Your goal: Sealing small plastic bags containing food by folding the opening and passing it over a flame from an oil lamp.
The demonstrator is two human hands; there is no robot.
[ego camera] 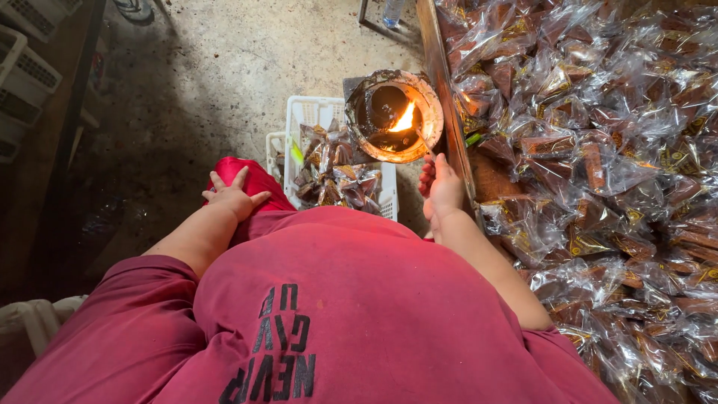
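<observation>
My left hand (232, 196) rests flat on my red-trousered knee (250, 179), fingers spread, holding nothing. My right hand (441, 187) is curled around a thin metal stick (424, 142) whose far end reaches into a round metal tin (394, 114) with a burning flame (404, 120). The tin stands at the edge of a wooden table (441, 67), above a white plastic basket (314, 112) that holds several clear packets of brown sweets (336, 176).
A large heap of clear-wrapped brown sweets (606, 172) covers the table to my right. Concrete floor (224, 67) lies ahead. White crates (26, 67) stand at the far left, and a plastic bottle (391, 11) stands at the top.
</observation>
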